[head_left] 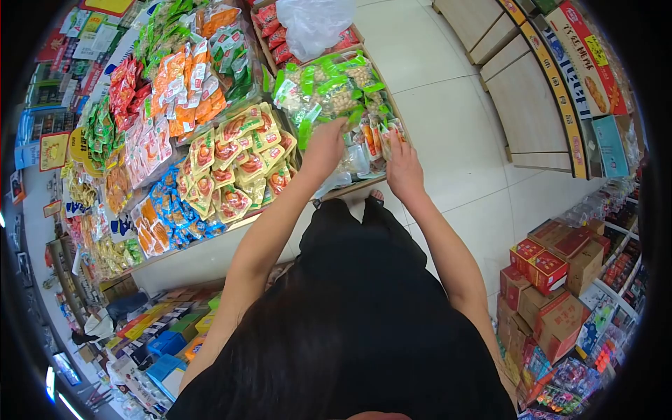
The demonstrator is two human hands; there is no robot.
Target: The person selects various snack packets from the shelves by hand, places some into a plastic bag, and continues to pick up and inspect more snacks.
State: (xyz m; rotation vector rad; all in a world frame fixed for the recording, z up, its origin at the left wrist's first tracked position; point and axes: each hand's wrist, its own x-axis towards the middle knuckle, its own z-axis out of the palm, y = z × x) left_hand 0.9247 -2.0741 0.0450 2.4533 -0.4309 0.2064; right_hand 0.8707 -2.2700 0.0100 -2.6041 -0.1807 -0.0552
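Green-and-clear snack packets [332, 87] fill the upper part of a low display bin [381, 75]. My left hand [325, 143] is at their lower edge, its fingers closed by a green packet end; what they pinch is too small to make out. To its right, my right hand [404, 164] rests on small orange-and-clear packets [369, 136] at the bin's right side, fingers pointing away from me and partly bent. Whether it grips one of them is unclear. Clear-wrapped packets [355, 159] lie between the two hands.
Cream-and-red packets [234, 164] are heaped in the bin to the left, with orange packets [187, 87] beyond. A clear plastic bag [308, 26] lies on red packets at the top. Wooden shelving [525, 98] stands across the tiled aisle [448, 133]; cartons [556, 325] are stacked lower right.
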